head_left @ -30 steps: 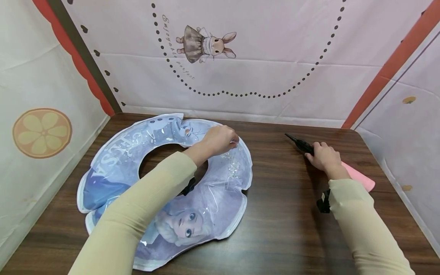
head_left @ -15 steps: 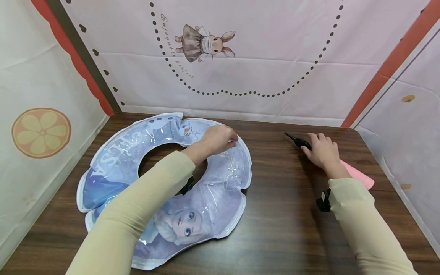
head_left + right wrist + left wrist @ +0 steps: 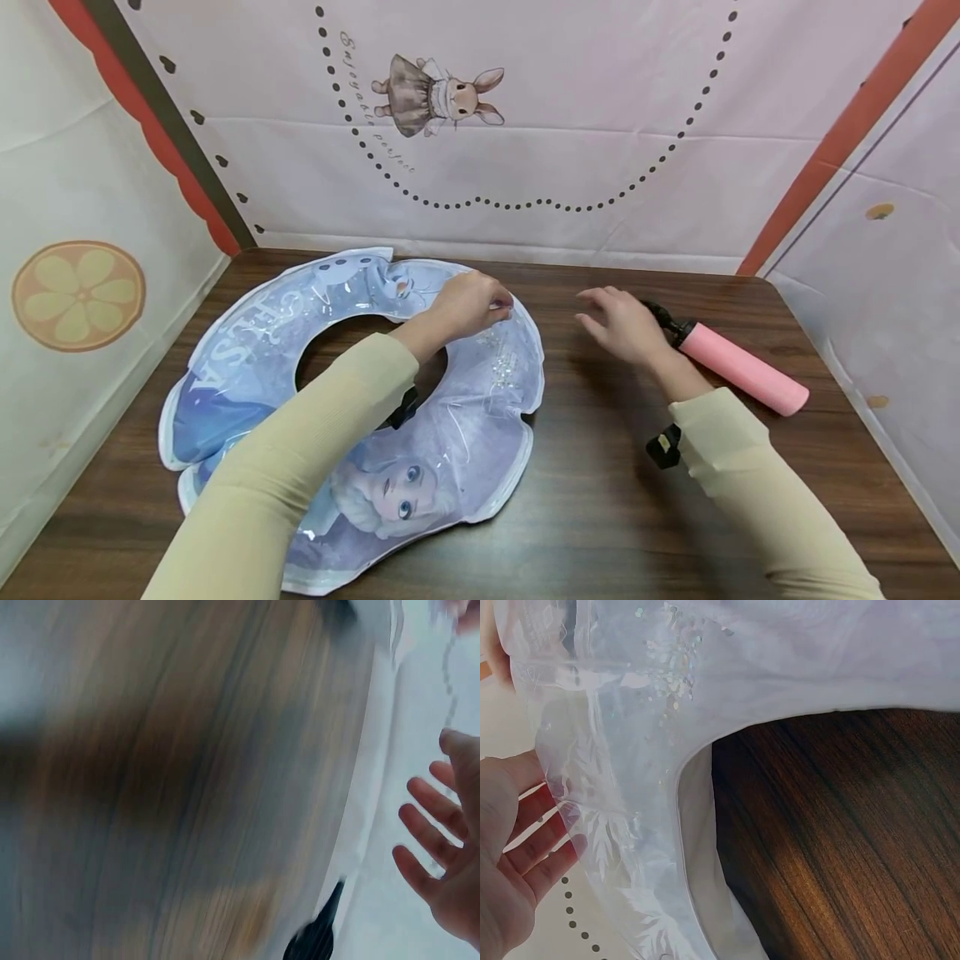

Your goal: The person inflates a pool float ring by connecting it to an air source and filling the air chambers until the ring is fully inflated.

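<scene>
Head view high over table (image 3: 600, 500), wrist views close, sharing tabletop

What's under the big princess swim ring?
The deflated swim ring lies flat on the brown wooden table, which shows through its middle hole. Whatever lies beneath the plastic itself is covered.

Pump (image 3: 738, 367) nozzle hidden behind right hand (image 3: 624, 327).

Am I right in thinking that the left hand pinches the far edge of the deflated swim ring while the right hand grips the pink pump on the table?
Not quite. The left hand does pinch the far edge of the deflated swim ring, but the right hand grips nothing: in the head view it is open, fingers spread, and the pink pump lies on the table behind it.
</scene>
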`<state>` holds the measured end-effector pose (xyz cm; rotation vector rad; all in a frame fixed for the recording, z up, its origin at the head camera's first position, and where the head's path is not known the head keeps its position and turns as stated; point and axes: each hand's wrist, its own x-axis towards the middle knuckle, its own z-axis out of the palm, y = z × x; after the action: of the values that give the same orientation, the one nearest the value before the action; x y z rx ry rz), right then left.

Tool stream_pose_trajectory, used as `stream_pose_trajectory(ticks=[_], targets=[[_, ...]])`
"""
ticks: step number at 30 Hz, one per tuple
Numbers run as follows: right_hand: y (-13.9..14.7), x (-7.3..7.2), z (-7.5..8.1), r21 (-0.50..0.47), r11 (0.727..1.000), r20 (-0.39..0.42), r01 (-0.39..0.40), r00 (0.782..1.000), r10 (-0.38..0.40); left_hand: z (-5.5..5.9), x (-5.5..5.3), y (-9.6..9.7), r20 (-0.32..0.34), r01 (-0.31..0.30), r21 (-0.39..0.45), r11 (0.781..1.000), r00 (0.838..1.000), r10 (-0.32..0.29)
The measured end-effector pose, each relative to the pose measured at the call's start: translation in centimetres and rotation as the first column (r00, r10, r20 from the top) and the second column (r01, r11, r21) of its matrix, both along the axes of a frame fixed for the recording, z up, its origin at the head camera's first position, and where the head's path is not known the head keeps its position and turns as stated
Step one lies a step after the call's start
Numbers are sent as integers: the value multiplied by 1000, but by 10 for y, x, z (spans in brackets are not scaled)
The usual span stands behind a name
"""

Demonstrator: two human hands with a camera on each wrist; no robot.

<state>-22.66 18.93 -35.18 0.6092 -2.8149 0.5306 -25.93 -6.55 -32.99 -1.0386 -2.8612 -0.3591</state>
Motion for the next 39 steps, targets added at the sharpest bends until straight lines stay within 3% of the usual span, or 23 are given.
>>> stream_pose_trajectory(ticks=[6,10,25,33,39], targets=[[-41,0,-2,-127,983,87,-133,986,145,-1,0,-4,38,-51,51,997,998,49],[-58,-2,-2,-162,972,114,-169,975,189,-2,0,-4,39,-55,77,996,998,52],[-72,-5,-4,-171,979,78,-114,989,129,-3,0,0,61,-64,105,992,996,58],[-71,-6,-1,-285,954,65,-91,991,114,-5,-1,1,70,-55,109,992,996,48],[-71,-8,-4,-353,929,86,-108,985,147,-5,-1,0,71,-52,124,991,997,43]])
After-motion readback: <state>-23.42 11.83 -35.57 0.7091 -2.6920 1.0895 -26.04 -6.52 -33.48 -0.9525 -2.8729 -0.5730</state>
